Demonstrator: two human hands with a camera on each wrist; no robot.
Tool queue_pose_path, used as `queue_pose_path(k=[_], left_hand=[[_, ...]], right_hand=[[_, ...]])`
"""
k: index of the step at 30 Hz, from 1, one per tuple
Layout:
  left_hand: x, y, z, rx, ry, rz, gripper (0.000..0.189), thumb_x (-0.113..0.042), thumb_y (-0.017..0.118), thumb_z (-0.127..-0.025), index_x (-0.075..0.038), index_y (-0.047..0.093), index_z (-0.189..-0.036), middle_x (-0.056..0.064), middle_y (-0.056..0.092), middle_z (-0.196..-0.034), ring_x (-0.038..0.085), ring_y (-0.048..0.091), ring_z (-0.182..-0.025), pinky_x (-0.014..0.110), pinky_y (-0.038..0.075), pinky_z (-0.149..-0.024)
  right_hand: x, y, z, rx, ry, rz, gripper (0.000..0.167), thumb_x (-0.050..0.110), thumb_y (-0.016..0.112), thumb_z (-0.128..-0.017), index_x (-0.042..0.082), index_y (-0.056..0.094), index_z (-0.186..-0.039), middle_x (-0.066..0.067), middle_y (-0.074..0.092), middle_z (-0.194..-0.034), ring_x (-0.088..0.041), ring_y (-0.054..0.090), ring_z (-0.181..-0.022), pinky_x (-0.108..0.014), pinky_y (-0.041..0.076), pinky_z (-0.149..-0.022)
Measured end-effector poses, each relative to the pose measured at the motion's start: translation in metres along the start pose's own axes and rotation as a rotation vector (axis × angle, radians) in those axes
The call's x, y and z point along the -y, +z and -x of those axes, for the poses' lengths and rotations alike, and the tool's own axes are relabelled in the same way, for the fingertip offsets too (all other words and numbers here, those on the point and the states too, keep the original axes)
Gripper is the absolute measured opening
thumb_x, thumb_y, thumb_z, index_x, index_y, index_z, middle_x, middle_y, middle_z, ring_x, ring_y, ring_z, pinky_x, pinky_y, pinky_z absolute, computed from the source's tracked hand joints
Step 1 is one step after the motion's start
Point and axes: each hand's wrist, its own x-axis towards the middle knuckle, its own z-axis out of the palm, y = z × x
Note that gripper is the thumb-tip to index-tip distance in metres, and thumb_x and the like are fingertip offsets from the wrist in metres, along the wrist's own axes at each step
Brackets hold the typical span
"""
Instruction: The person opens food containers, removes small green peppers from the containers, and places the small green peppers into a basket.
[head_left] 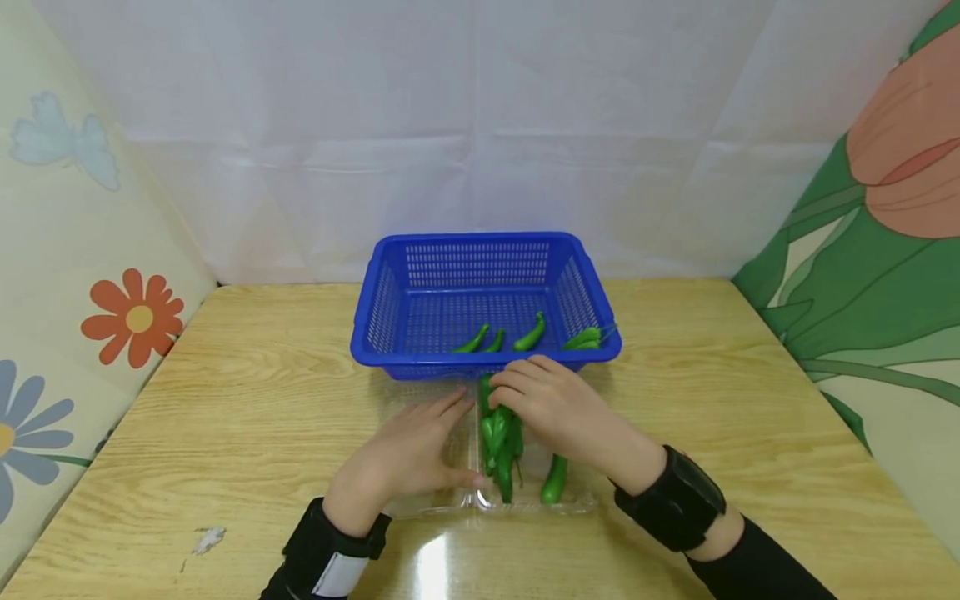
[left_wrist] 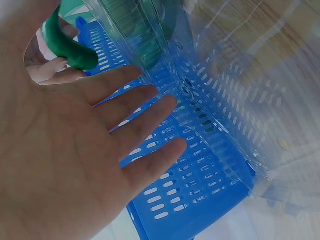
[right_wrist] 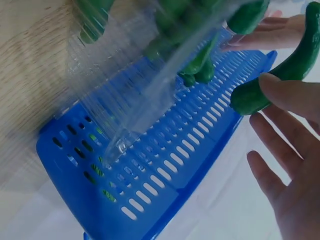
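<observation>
My right hand [head_left: 558, 408] pinches a curved green chili pepper [right_wrist: 297, 62] between thumb and fingers, over the right half of an open clear plastic box [head_left: 532, 502]. Below the hand, several green peppers [head_left: 502, 446] lie bunched along the box's middle fold. One more pepper [head_left: 554, 480] rests by itself toward its right side. Over the left half, my left hand [head_left: 412, 450] spreads its straight fingers, fingertips at the middle fold and the palm bare in the left wrist view.
A blue plastic basket [head_left: 480, 360] stands right behind the box, with several green peppers [head_left: 531, 333] near its front wall. The wooden table [head_left: 262, 400] extends to both sides. White sheeting [head_left: 472, 167] hangs at the back, and painted panels [head_left: 862, 250] flank the table.
</observation>
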Motion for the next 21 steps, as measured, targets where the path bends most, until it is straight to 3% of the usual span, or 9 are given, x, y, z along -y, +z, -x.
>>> queue_pose_path(k=[12, 21], left_hand=[[-0.002, -0.002, 0.001, -0.016, 0.01, 0.017, 0.1, -0.058, 0.076, -0.079, -0.005, 0.036, -0.153, 0.014, 0.031, -0.159, 0.035, 0.033, -0.142, 0.054, 0.028, -0.116], [-0.002, -0.001, 0.001, -0.026, 0.005, 0.014, 0.099, -0.058, 0.076, -0.078, -0.005, 0.037, -0.152, 0.013, 0.031, -0.159, 0.035, 0.033, -0.143, 0.055, 0.027, -0.116]], right_hand=[[-0.002, -0.012, 0.007, -0.094, 0.072, -0.046, 0.039, -0.007, 0.085, -0.07, 0.008, 0.07, -0.104, -0.008, 0.068, -0.107, -0.025, 0.063, -0.102, -0.038, 0.052, -0.093], [-0.012, -0.027, 0.008, -0.171, 0.138, -0.084, 0.039, -0.008, 0.083, -0.072, 0.005, 0.071, -0.107, -0.011, 0.068, -0.108, -0.028, 0.063, -0.104, -0.043, 0.052, -0.094]])
